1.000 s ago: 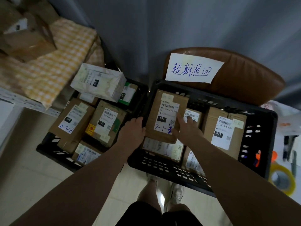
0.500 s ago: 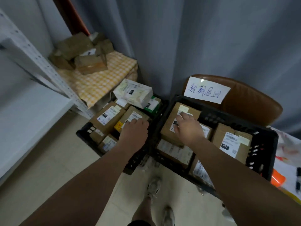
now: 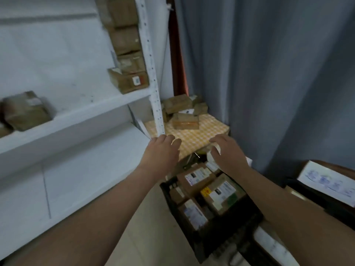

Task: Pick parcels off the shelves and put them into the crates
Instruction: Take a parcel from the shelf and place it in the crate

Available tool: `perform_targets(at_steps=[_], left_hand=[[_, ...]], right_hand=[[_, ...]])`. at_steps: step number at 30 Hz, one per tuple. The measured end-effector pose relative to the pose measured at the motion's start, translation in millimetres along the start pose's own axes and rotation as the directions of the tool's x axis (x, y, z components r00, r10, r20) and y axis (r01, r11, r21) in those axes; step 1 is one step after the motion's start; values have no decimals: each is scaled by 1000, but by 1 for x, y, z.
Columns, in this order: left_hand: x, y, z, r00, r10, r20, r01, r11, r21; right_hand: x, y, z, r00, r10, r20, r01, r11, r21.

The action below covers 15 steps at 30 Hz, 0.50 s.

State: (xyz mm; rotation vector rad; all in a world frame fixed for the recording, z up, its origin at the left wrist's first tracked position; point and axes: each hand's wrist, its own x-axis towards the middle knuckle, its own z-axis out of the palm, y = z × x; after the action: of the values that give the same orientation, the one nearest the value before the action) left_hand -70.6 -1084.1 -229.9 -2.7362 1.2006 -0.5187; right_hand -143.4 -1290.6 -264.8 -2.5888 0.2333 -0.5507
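Observation:
My left hand [image 3: 161, 150] and my right hand [image 3: 227, 152] hover side by side, fingers loosely curled, holding nothing. They are above the near edge of a yellow checked cloth [image 3: 194, 137] that carries several brown parcels [image 3: 182, 112]. A black crate [image 3: 169, 191] on the floor below my right forearm is packed with labelled cardboard parcels [image 3: 197, 177]. A white parcel [image 3: 211, 160] shows just under my right hand. The white shelf rack [image 3: 76, 116] at left holds a brown parcel [image 3: 25, 110], and a stack of boxes [image 3: 128, 81] stands by its upright post.
A second black crate [image 3: 317, 200] with a handwritten paper sign [image 3: 326, 181] sits at the right edge. A grey curtain [image 3: 269, 73] hangs behind. The rack's perforated post [image 3: 153, 83] stands just above my left hand. Pale floor lies below the lower shelf.
Both hands have left the parcel in the right crate and swung up and left, empty. The view has turned from the crates toward the shelf rack.

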Motion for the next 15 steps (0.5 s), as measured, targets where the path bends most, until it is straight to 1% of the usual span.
perform_targets(at_steps=[7,11,15], left_hand=[[-6,-150,-18,980,-156,-127,151,987,-52],[11,-212,-32,973,-147,-178,151,989,6],[57,-264,-56,946,-156,-284,171,985,30]], right_hand=[[105,-129,53,988,-114,-102,127,982,137],[158,-183,60,978,-140,-154,168,968,186],[221,-212,42,957,-199,-211,229,965,129]])
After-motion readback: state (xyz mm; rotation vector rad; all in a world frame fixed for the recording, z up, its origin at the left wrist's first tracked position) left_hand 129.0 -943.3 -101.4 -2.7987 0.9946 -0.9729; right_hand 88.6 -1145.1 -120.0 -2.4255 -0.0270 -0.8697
